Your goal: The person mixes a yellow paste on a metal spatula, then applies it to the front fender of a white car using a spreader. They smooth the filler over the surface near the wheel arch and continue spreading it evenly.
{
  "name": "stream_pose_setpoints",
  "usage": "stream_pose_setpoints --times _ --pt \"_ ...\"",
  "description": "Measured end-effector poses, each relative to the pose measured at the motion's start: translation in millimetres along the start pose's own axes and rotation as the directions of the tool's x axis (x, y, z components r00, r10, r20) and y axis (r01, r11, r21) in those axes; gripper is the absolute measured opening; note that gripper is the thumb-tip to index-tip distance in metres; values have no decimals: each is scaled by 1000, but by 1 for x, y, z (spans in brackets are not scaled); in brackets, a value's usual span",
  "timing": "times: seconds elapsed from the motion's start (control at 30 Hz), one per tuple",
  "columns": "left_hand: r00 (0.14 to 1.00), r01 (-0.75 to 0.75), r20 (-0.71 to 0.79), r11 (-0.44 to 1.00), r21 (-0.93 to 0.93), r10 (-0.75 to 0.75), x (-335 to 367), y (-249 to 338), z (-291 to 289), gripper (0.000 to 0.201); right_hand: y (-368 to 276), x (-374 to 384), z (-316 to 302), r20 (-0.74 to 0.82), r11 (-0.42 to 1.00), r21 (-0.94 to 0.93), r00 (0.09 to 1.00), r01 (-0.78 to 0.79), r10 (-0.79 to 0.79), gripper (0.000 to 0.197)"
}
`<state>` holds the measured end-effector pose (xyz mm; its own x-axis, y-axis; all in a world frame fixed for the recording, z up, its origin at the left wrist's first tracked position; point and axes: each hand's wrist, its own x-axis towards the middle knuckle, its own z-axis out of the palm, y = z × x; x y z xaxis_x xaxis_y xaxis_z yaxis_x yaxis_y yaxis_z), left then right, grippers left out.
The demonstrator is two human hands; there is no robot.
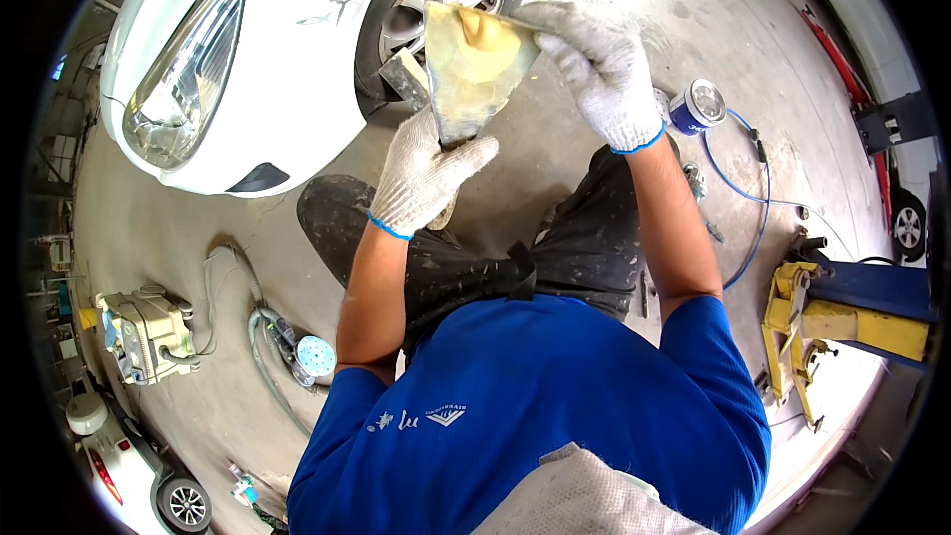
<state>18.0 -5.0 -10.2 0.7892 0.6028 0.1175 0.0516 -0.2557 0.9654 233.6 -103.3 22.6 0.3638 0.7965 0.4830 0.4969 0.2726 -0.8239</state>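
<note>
A wedge-shaped putty board point(464, 94), smeared with old filler, is gripped by my left hand point(421, 170) at its narrow lower end. Yellow body filler point(483, 48) lies in a thick patch across its upper part. Beside the board, just above my left fingers, juts a small grey spreader point(404, 77) with a yellowish edge; how it is held is hidden. My right hand point(606, 79), fingers closed, pinches a thin flat spreader point(517, 22), seen nearly edge-on at the board's upper right edge. White knit gloves with blue cuffs cover both hands.
A white car's headlight point(188, 69) and front wheel point(441, 5) are close ahead. At right stand a tin point(698, 105), a blue air hose point(763, 203) and a yellow lift arm point(852, 325). A sander point(313, 357) and a dust extractor point(149, 335) sit at left.
</note>
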Motion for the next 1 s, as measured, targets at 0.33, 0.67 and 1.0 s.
stream_pose_setpoints --times 0.33,0.67,1.0 --pt "920 -113 -291 888 445 263 17 -31 -2 59 18 -8 18 -208 742 570 812 -352 545 31" --pt "925 6 -256 662 750 281 24 -75 35 72 9 -10 37 49 333 890 791 -312 610 25" --pt "946 307 -84 949 -73 -312 9 -37 -6 30 0 0 11 -292 889 453 932 -64 216 31"
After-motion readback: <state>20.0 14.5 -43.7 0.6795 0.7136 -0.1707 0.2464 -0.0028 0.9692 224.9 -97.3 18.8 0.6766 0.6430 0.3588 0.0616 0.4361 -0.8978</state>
